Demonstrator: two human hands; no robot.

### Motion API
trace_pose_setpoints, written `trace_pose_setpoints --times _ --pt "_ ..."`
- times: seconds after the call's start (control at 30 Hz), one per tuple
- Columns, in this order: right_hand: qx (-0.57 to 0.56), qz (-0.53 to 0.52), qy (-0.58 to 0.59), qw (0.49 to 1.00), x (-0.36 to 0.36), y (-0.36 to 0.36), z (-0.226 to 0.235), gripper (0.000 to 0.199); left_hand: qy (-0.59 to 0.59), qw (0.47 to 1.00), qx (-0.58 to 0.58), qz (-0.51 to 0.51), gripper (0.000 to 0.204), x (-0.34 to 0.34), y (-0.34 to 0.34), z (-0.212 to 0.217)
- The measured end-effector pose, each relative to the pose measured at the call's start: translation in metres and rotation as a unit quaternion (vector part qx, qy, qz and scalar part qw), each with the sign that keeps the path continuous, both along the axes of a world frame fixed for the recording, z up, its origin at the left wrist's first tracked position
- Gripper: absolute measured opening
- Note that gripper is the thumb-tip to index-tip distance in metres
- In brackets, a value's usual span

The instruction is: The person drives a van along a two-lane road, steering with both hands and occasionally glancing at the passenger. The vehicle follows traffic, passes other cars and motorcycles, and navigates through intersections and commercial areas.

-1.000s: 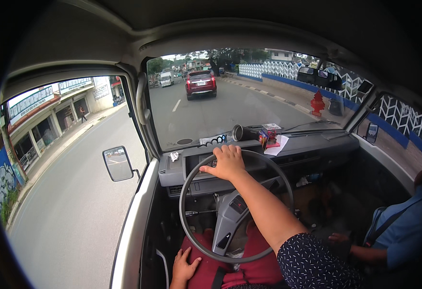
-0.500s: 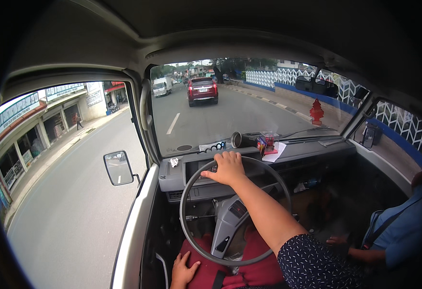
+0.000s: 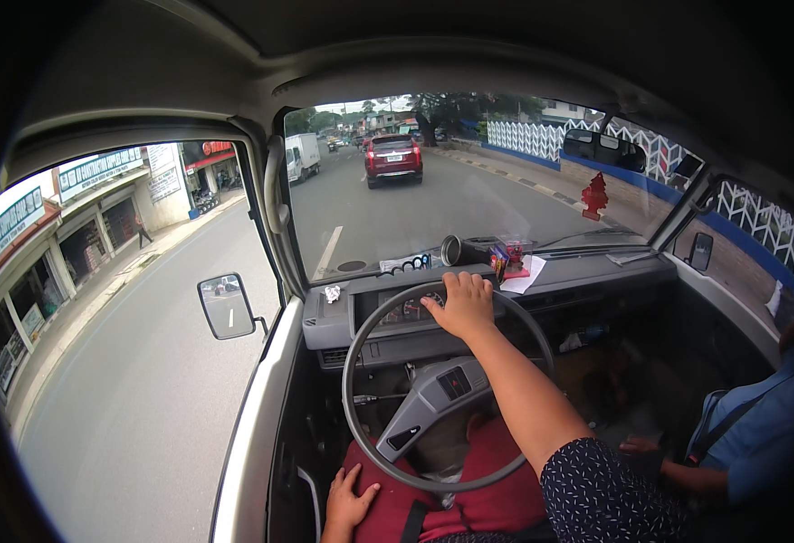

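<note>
At centre frame, inside a vehicle cab moving along a road: the right hand [image 3: 466, 306] rests on the top arc of the steering wheel [image 3: 361, 357], fingers curled over the rim in a closed grip on it. Lower left of centre, the left hand [image 3: 350, 500] lies on the red-clad thigh [image 3: 497, 493], fingers loosely spread, holding nothing. Progress, as judged from this view: driving is under way, with the vehicle in its lane behind a red car [image 3: 393, 156] in the upper middle of the frame; the road ahead is yet to be covered, and no end point shows. Steering wheel: thin grey ring with a broad angular hub and two slanting spokes, seemingly turned a little off level, set just before the instrument cluster [image 3: 408, 309]. Dashboard [image 3: 587, 276], right of the wheel: papers and a small red box. Left of frame: door mirror [image 3: 226, 306] and shopfronts. Lower right: a passenger in a blue shirt [image 3: 759, 443].
</note>
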State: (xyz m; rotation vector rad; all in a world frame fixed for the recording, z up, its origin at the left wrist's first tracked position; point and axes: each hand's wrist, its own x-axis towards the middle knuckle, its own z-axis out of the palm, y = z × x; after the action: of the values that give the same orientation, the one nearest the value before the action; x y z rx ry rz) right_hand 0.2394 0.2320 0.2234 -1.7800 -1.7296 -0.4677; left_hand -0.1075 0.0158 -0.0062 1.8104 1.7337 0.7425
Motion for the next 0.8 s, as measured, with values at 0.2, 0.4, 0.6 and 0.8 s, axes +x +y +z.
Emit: trace_pose_setpoints --times 0.2,0.4,0.6,0.8 --pt "0.0 -0.017 0.002 1.0 0.025 -0.013 -0.007 0.07 0.007 1.0 0.005 0.006 0.078 0.002 -0.005 0.0" --pt "-0.072 -0.087 0.016 0.993 0.05 -0.04 -0.01 0.079 0.008 1.0 0.0 0.004 0.078 0.003 -0.008 0.002" --pt "-0.206 -0.127 0.044 0.969 0.073 -0.08 -0.002 0.098 -0.009 1.0 -0.017 0.012 0.079 0.002 -0.007 0.008" --pt "-0.254 -0.121 0.094 0.955 0.088 -0.142 -0.014 0.114 0.007 1.0 -0.027 0.012 0.08 0.001 -0.008 0.011"
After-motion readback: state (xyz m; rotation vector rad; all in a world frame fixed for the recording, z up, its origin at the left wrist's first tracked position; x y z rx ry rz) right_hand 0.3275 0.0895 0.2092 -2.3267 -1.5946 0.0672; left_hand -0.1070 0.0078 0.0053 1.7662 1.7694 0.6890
